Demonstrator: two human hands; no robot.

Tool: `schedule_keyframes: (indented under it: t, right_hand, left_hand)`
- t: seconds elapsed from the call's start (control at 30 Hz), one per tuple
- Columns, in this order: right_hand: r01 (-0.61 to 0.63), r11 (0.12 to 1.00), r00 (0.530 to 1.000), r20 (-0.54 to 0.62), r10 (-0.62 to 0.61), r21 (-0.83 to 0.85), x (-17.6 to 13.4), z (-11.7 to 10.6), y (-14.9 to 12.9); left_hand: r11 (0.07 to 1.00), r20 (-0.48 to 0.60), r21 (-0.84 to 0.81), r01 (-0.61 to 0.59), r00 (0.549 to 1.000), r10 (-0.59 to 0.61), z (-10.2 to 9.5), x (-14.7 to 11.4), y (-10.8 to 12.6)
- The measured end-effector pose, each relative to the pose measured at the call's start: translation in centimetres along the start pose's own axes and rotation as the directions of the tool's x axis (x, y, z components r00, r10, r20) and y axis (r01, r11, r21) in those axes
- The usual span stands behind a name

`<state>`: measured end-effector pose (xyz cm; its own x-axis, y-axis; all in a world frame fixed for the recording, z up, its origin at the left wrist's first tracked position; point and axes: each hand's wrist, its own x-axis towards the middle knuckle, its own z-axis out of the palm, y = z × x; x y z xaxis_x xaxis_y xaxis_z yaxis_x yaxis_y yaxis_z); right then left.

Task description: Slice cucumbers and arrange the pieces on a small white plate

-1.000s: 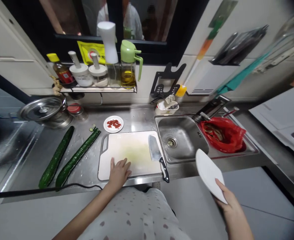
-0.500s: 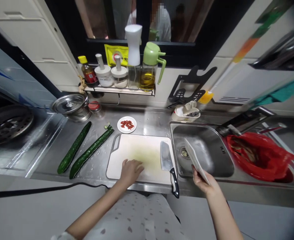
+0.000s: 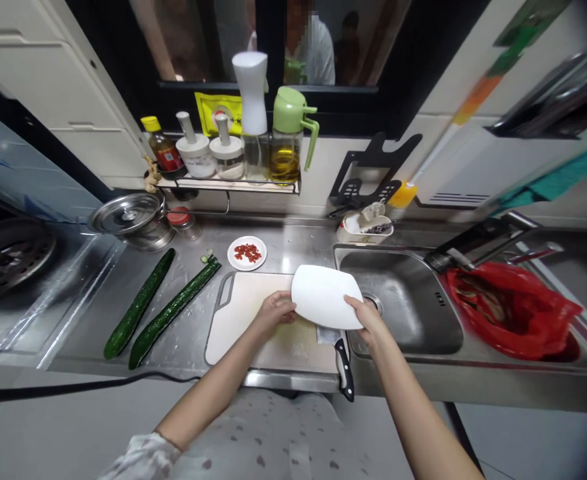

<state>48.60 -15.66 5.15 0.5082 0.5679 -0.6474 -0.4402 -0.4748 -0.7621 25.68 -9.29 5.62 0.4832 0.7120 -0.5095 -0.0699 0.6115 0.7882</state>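
A white plate (image 3: 326, 293) with rounded corners is held over the cutting board's right part and the sink's near-left edge. My right hand (image 3: 366, 321) grips its right side, the thumb lying on top. At the plate's left edge, my left hand (image 3: 277, 312) has its fingers closed on the rim. Beneath lies the white cutting board (image 3: 243, 320), damp and greenish in the middle. The kitchen knife (image 3: 344, 367) rests on the board's right side, its blade mostly hidden by the plate and its black handle overhanging the front edge.
Two cucumbers (image 3: 140, 303) lie left of the board, beside small cut ends. A small dish (image 3: 247, 253) of chopped red pieces stands behind it. On the right are the sink (image 3: 413, 300) and a red bag (image 3: 518, 313). A rack (image 3: 233, 183) holds seasonings.
My right hand has brought the plate left from over the sink and turned it flatter. My left hand has lifted from the board to the plate's left edge.
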Motion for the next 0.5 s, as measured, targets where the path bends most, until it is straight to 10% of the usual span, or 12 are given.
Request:
schedule_keyframes:
  t: [0.13, 0.33, 0.5]
  right_hand:
    - [0.211, 0.950, 0.978, 0.056, -0.203, -0.231, 2.1, 1.2, -1.5]
    - [0.518, 0.629, 0.854, 0.303, -0.423, -0.580, 6.8, 2.9, -3.7]
    - [0.476, 0.357, 0.852, 0.321, -0.414, -0.804, 9.7, 5.5, -4.2]
  left_hand:
    - [0.999, -0.120, -0.001, -0.042, 0.992, 0.042, -1.0, 2.1, 0.3]
    - [0.990, -0.226, 0.102, -0.101, 0.966, 0.122, -2.3, 6.1, 1.3]
    - [0.975, -0.325, 0.197, -0.106, 0.931, 0.167, -3.1, 9.7, 1.4]
